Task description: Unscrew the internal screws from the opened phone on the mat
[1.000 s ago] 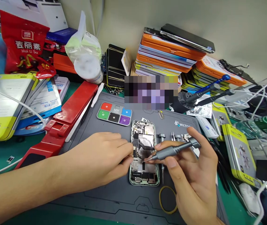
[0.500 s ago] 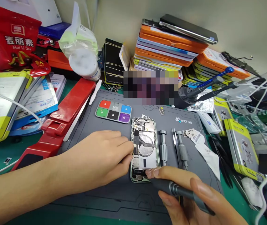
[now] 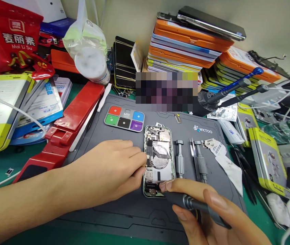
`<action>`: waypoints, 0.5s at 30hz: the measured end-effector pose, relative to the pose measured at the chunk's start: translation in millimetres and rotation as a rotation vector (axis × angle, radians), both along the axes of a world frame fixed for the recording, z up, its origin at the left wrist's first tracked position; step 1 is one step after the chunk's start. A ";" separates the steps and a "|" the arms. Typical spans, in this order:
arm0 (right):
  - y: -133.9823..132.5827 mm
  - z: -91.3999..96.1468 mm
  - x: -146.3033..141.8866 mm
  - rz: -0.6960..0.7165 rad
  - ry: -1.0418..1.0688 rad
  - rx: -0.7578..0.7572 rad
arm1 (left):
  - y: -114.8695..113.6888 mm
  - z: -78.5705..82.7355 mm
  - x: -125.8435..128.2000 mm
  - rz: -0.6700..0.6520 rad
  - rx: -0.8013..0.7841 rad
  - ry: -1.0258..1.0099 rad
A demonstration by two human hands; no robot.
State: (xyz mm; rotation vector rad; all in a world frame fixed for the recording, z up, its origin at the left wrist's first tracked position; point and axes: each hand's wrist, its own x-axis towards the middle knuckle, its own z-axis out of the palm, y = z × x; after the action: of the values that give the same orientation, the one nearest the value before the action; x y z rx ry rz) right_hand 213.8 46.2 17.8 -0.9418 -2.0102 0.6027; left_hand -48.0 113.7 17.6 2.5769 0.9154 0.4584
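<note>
An opened phone lies on the grey work mat, its inner parts and a round coil showing. My left hand is closed at the phone's left edge, with curled fingertips and thumb against the frame. My right hand grips a dark grey screwdriver held slantwise. Its index fingertip is over the phone's lower right corner, and the screwdriver's tip is hidden there. To the phone's right lie two grey screwdrivers and metal tweezers.
A tray with coloured squares lies behind my left hand. A red clamp-like tool stands at left. At the back are stacked orange boxes and a black tool holder. Yellow boxes and cables lie at right.
The view has shifted slightly, so the mat and phone sit a little further right and higher in the picture. Both hands keep the same hold at the phone.
</note>
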 end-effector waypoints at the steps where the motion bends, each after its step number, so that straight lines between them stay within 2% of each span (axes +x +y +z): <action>1: 0.9 -0.1 0.5 0.002 -0.001 -0.007 | 0.1 -0.1 0.0 -0.001 -0.003 0.000; 15: 4.8 2.3 1.8 0.014 0.010 -0.016 | 0.4 0.9 -0.3 -0.007 0.018 0.009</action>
State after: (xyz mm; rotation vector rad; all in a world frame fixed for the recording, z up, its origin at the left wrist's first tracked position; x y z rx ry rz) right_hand 215.6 51.0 20.2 -0.9331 -2.0070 0.6311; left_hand -48.3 114.1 18.5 2.6002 0.9088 0.4550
